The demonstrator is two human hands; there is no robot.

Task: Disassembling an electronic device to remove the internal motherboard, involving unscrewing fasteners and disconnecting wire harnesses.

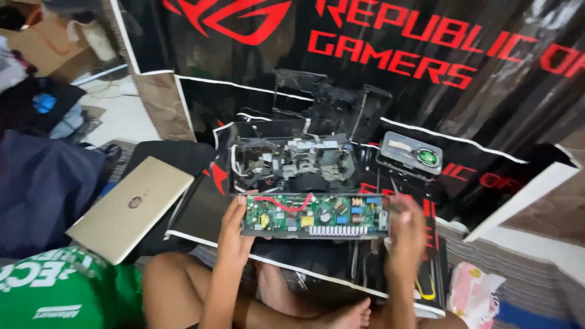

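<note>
Head view. The left hand (234,226) closes its fingers (239,207) around the left short end of a long green circuit board (314,215), thumb apparently on the underside. The right hand (407,231) is motion-blurred at the right short end; it seems to clasp the board's edge, though how its fingers lie cannot be told. The board is held level between both hands, above the front edge of a black printed banner (487,109) spread on the floor, and just in front of an opened dark device chassis (292,161).

Judged from its look, the board is light and stiff but fragile: capacitors, coils, a red wire (281,204) and a finned heatsink row crowd its top face. The bare end edges are the sensible hold, clear of components.

Farther out lie a closed gold laptop (131,207) beyond the banner's left edge, a clear small-parts case (411,152) toward its right side, and a pink-and-white bag (472,292) near the front right corner.
</note>
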